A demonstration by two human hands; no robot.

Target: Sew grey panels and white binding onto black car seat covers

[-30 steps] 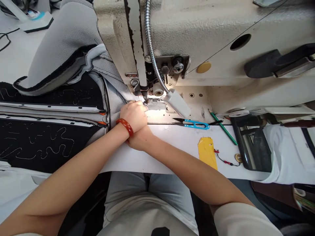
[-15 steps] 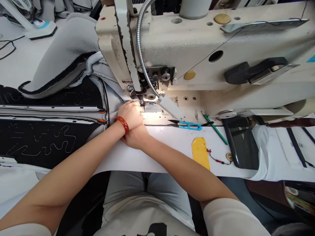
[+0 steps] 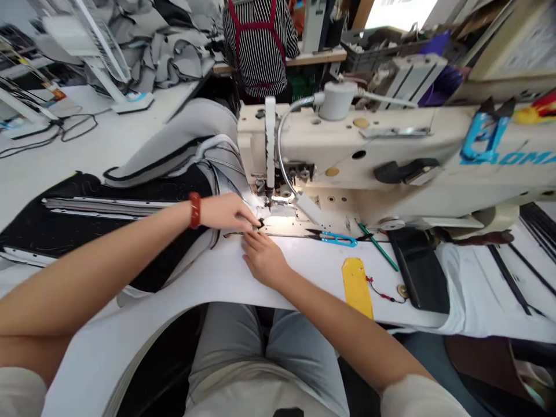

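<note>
My left hand (image 3: 228, 212), with a red bracelet (image 3: 195, 209) on its wrist, reaches to the front of the sewing machine (image 3: 321, 150). Its fingers are closed together by a small black piece (image 3: 260, 223), too small to name. Just below, my right hand (image 3: 266, 259) has its fingers bent and drawn together, the tips meeting those of my left; what they pinch is hidden. The lit needle area (image 3: 270, 200) lies right above both hands. Left of them is a grey and black padded fabric cover (image 3: 169, 165), partly under my left forearm.
Blue thread snips (image 3: 336, 238), a green pencil (image 3: 382, 250), a yellow tag (image 3: 357, 286) and a black phone (image 3: 419, 272) lie on the right. A white fan (image 3: 102, 52) stands at the back left. A person in a striped top (image 3: 260, 49) is beyond the machine.
My hands were stacked beside the needle; now they are apart, with fingertips meeting in front of it. The view has tilted up, bringing in the room behind.
</note>
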